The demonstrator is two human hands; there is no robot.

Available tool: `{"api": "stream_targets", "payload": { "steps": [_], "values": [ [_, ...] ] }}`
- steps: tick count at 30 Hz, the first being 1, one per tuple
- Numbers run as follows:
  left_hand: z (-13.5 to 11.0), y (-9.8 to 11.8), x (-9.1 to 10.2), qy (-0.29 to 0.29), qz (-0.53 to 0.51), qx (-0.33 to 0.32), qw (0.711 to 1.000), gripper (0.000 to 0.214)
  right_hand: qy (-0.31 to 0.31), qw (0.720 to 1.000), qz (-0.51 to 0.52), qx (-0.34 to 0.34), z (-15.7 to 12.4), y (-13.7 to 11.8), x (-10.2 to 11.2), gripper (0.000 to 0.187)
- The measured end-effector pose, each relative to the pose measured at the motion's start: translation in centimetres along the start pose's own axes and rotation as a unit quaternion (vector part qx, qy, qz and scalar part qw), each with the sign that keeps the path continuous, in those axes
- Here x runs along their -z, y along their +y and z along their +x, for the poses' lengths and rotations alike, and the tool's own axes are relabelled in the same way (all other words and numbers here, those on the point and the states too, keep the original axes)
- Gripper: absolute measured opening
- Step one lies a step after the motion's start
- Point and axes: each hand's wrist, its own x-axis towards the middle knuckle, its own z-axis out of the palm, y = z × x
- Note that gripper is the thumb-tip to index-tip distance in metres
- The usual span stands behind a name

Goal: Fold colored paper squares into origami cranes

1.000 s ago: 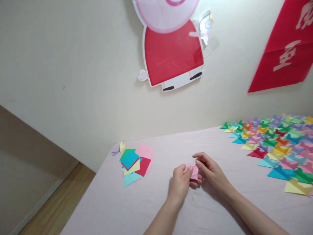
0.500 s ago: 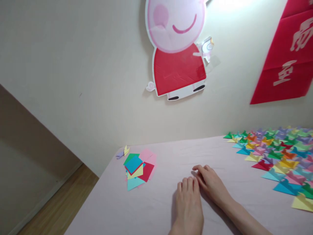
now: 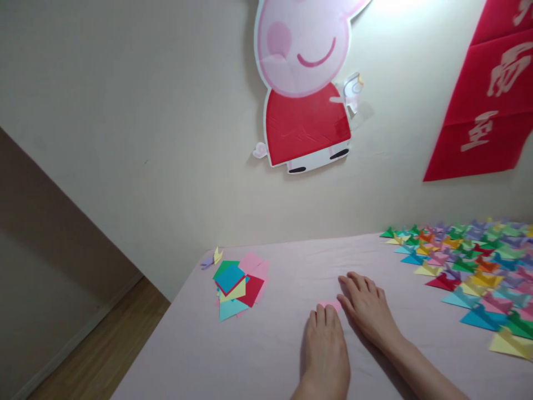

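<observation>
A small piece of pink paper point(image 3: 328, 305) lies on the cloth-covered table, mostly hidden under fingertips. My left hand point(image 3: 327, 350) is over it, fingers close together and bent down onto the paper, thumb out of sight. Just to the right, my right hand point(image 3: 370, 308) rests palm down with its fingers apart; its thumb side is by the paper's right corner, and whether it touches cannot be seen. Left of both hands is a loose pile of coloured paper squares point(image 3: 230, 278) in blue, green, yellow, red and pink.
Many folded paper figures point(image 3: 474, 264) stand in rows along the table's right side. A yellow folded piece point(image 3: 217, 255) and a purple one point(image 3: 207, 263) lie at the back left corner. Behind are a wall with a cartoon pig cutout point(image 3: 308, 125) and a red banner point(image 3: 462, 128).
My right hand has drawn away to the right and its fingers have spread. The pink paper's edge now shows beyond my left fingertips. The view has shifted slightly.
</observation>
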Motion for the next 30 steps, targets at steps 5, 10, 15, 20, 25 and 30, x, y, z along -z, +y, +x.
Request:
{"api": "stream_targets", "payload": {
  "steps": [5,10,15,20,25,30],
  "values": [
    [0.4,-0.1,1.1,0.0,0.019,0.007,1.0,0.049,-0.01,1.0,-0.005,0.004,0.1,0.2,0.1,0.037],
    [0.4,-0.2,1.8,0.002,0.034,0.01,0.999,0.044,-0.02,1.0,0.019,-0.006,0.4,0.7,-0.3,0.038],
    [0.4,0.3,2.3,0.013,0.057,0.019,0.998,0.046,-0.024,1.0,0.001,-0.008,0.3,0.3,-0.4,0.043],
    [-0.1,0.5,2.7,0.001,0.07,0.046,0.996,0.046,-0.022,0.999,-0.023,-0.003,0.3,0.3,-0.3,0.041],
    [-1.2,0.3,1.2,0.01,0.055,0.074,0.996,0.044,-0.021,0.999,-0.025,0.004,0.4,0.5,-0.3,0.041],
    [-1.8,-0.1,0.4,0.043,0.025,0.073,0.996,0.046,-0.011,1.0,0.0,0.027,0.6,1.4,-0.2,0.039]
  ]
}}
